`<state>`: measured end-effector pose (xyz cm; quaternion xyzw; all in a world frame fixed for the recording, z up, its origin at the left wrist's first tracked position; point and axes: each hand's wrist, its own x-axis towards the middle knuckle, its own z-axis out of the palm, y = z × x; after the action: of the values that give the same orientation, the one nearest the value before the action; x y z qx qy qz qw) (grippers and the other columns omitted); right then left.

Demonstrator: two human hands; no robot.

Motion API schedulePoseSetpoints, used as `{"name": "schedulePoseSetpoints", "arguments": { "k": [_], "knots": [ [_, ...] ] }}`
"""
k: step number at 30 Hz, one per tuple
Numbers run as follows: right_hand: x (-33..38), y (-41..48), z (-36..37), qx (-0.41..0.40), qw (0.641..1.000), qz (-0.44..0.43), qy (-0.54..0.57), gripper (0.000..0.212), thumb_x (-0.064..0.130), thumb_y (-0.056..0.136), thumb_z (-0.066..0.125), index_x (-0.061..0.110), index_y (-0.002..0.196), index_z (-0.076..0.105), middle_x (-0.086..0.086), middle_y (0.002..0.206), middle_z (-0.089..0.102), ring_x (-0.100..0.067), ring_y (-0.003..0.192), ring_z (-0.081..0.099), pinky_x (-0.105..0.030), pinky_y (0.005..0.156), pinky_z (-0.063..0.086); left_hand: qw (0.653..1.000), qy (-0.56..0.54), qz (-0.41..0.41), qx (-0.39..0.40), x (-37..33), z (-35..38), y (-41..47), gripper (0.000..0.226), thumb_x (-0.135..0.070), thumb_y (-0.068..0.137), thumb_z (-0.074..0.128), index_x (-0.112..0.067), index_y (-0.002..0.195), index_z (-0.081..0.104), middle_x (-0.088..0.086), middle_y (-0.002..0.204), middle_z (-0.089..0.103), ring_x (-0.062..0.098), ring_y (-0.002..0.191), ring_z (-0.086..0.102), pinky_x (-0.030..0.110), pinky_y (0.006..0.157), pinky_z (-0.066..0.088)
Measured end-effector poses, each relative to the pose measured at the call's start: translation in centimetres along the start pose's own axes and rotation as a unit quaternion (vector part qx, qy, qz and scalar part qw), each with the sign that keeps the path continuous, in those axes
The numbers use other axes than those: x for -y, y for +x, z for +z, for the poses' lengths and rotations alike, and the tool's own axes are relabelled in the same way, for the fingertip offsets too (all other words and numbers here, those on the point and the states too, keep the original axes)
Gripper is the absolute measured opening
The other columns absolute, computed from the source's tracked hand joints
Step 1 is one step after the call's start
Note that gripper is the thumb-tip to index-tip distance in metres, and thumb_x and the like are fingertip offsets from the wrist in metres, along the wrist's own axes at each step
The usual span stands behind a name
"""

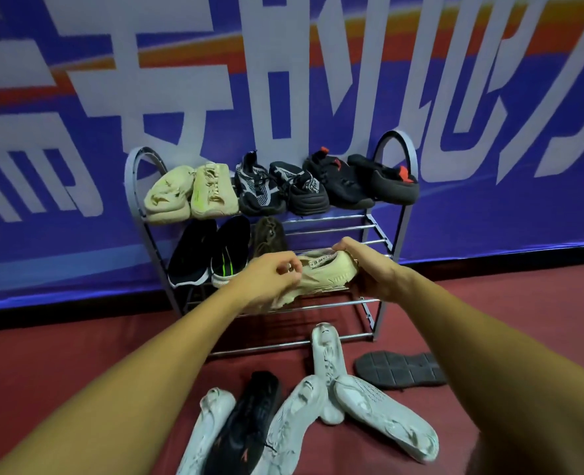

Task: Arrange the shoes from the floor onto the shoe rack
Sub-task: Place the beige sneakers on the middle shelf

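A beige knit shoe (324, 274) lies on its side at the front of the middle shelf of the grey metal shoe rack (391, 145). My left hand (266, 281) pinches its heel end, and my right hand (366, 265) grips its toe end. The top shelf carries a cream pair (187, 193), a black-and-grey pair (276, 186) and a black pair with red tabs (359, 180). On the middle shelf stand two black shoes (211, 252) and a brown shoe (270, 234). The bottom shelf's bars hold nothing.
Several shoes lie on the dark red floor (60, 354) before the rack: pale grey ones (379, 413), a black one (249, 419) and a dark shoe sole-up (400, 370). A blue banner wall (77, 97) stands right behind the rack.
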<state>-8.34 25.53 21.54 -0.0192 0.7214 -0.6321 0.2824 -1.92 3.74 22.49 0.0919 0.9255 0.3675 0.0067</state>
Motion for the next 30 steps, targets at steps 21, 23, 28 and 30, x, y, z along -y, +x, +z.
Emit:
{"name": "schedulePoseSetpoints", "arguments": {
  "k": [21, 23, 28, 30],
  "knots": [
    [-0.9, 0.9, 1.4, -0.044, 0.981, -0.027, 0.186, 0.020, 0.025, 0.080, 0.065, 0.012, 0.095, 0.065, -0.005, 0.077, 0.058, -0.012, 0.059, 0.043, -0.024, 0.059, 0.032, 0.954, -0.243, -0.161, -0.069, -0.3, 1.7, 1.7, 0.046, -0.060, 0.086, 0.062, -0.020, 0.109, 0.059, -0.003, 0.098, 0.069, 0.013, 0.081, 0.067, 0.027, 0.065, 0.043],
    [-1.5, 1.5, 1.9, -0.030, 0.988, -0.019, 0.153, 0.024, 0.028, 0.079, 0.067, 0.014, 0.098, 0.065, -0.007, 0.087, 0.061, -0.013, 0.065, 0.046, -0.026, 0.062, 0.036, 0.943, -0.269, -0.177, -0.084, -0.2, 2.4, 2.3, 0.039, -0.051, 0.087, 0.067, -0.023, 0.112, 0.057, -0.002, 0.102, 0.071, 0.016, 0.086, 0.067, 0.028, 0.065, 0.041],
    [-1.9, 2.6, 2.6, -0.031, 0.994, -0.023, 0.105, 0.021, 0.023, 0.082, 0.071, 0.018, 0.101, 0.064, 0.000, 0.086, 0.065, -0.011, 0.064, 0.050, -0.025, 0.059, 0.038, 0.924, -0.298, -0.216, -0.105, 0.9, 3.7, 3.6, 0.042, -0.040, 0.085, 0.069, -0.026, 0.122, 0.055, -0.002, 0.107, 0.070, 0.016, 0.095, 0.068, 0.027, 0.064, 0.044],
    [-2.0, 3.0, 2.2, -0.044, 0.994, -0.027, 0.095, 0.031, 0.026, 0.084, 0.074, 0.018, 0.111, 0.061, 0.003, 0.080, 0.065, -0.008, 0.057, 0.051, -0.027, 0.061, 0.037, 0.924, -0.295, -0.224, -0.097, 1.0, 4.1, 3.9, 0.048, -0.044, 0.085, 0.065, -0.029, 0.129, 0.054, -0.005, 0.112, 0.067, 0.015, 0.099, 0.065, 0.028, 0.067, 0.047]
  ]
}}
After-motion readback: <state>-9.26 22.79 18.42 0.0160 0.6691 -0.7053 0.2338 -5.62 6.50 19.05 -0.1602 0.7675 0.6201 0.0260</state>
